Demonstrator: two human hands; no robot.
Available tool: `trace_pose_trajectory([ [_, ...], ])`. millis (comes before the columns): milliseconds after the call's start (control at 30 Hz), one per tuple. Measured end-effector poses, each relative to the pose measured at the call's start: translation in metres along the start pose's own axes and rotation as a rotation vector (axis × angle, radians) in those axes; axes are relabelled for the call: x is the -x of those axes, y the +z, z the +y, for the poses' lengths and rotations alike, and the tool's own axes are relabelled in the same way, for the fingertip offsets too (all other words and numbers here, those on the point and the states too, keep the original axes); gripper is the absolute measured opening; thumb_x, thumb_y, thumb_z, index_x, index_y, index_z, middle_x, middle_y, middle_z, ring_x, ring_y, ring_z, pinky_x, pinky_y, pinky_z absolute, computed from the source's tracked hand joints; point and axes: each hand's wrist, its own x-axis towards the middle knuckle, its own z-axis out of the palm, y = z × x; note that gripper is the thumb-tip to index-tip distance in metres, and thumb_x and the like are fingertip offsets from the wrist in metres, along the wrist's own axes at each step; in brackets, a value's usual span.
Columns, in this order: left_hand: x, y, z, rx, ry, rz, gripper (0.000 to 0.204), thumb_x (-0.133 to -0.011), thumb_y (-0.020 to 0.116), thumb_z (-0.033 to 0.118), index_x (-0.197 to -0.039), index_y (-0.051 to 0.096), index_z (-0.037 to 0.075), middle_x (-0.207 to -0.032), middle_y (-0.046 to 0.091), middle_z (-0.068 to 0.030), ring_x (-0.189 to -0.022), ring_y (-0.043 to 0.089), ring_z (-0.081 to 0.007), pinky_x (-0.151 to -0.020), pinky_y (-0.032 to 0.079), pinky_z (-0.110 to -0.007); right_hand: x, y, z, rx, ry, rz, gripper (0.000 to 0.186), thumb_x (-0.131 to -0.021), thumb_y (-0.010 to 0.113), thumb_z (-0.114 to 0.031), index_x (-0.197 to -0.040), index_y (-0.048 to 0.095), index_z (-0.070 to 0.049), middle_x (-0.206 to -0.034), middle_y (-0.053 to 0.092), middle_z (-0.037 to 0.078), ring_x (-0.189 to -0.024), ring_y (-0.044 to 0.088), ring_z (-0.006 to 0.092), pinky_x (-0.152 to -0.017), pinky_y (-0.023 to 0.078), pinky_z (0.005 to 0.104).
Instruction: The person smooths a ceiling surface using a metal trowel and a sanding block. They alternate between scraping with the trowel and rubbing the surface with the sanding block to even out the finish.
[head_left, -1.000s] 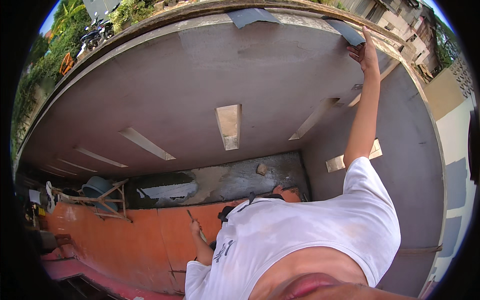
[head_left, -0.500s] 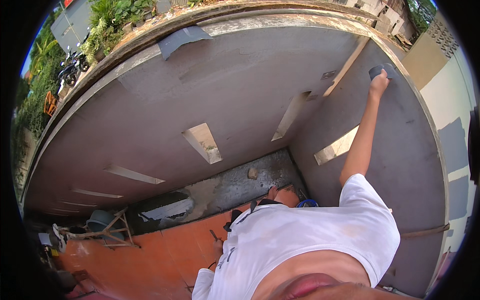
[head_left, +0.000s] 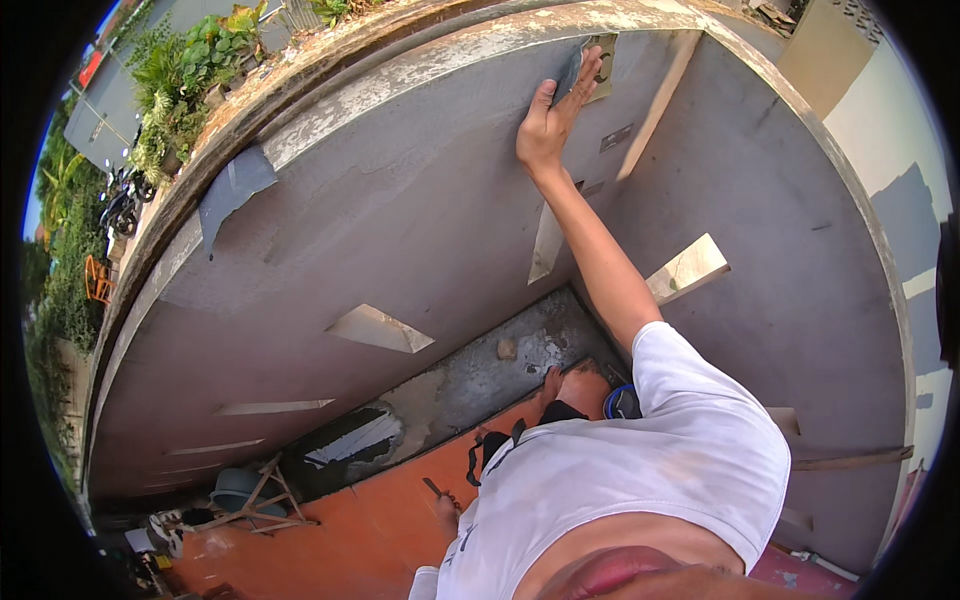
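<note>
My right hand (head_left: 553,122) stretches its fingers out straight over a tan-and-grey sheet (head_left: 605,72), which lies against the wall (head_left: 420,190) near its top edge. Well left of those fingers, a grey flap (head_left: 236,190) hangs over the wall. Far below them, my left hand (head_left: 447,508) is closed around a thin dark tool (head_left: 431,486).

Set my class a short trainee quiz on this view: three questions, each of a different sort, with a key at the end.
1. Which hand reaches up to the sandpaper sheet at the grey wall?
2. True or false: the left hand grips a slim dark tool.
3. Fill the gap: another grey sheet is draped over the wall's ____ edge.

Key: 1. The right hand. 2. True. 3. Top.
</note>
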Motion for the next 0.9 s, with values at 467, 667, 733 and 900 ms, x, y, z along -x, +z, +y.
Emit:
trace_pose_trajectory([
  [467,0.012,0.099,0.066,-0.307,0.171,-0.2,0.032,-0.105,0.047,0.021,-0.125,0.061,0.001,-0.082,0.057,-0.0056,-0.056,0.053,-0.0156,-0.051,0.045,-0.033,-0.048,-0.037,0.056,-0.066,0.053,0.004,0.07,-0.111,0.035,-0.036,-0.161,0.005,0.003,-0.171,0.015,0.014,-0.158,0.015,0.0305,-0.126,0.004,0.0542],
  [667,0.029,0.11,0.044,-0.245,0.091,-0.179,0.031,-0.103,0.051,0.022,-0.122,0.062,0.002,-0.083,0.058,-0.0065,-0.056,0.053,-0.0167,-0.051,0.045,-0.033,-0.004,-0.045,0.067,-0.16,0.056,-0.096,0.069,-0.11,0.036,-0.031,-0.162,0.005,0.001,-0.171,0.015,0.013,-0.159,0.01,0.03,-0.127,0.003,0.0524],
  [733,0.032,0.109,0.029,-0.126,0.015,-0.225,0.03,-0.102,0.051,0.022,-0.121,0.063,0.002,-0.081,0.058,-0.0061,-0.056,0.053,-0.0169,-0.049,0.044,-0.034,-0.036,-0.05,0.072,-0.077,0.019,-0.072,0.068,-0.11,0.036,-0.03,-0.162,0.006,0.002,-0.172,0.011,0.013,-0.159,0.003,0.0291,-0.126,0.001,0.0519],
  [900,0.04,0.122,0.049,-0.22,0.137,-0.089,0.028,-0.102,0.05,0.019,-0.118,0.064,0.001,-0.073,0.056,-0.004,-0.052,0.052,-0.0145,-0.045,0.041,-0.033,-0.064,-0.042,0.088,0.04,-0.087,0.009,0.069,-0.11,0.037,-0.032,-0.162,0.008,0.001,-0.171,0.007,0.018,-0.159,-0.002,0.0347,-0.125,-0.001,0.0539],
])
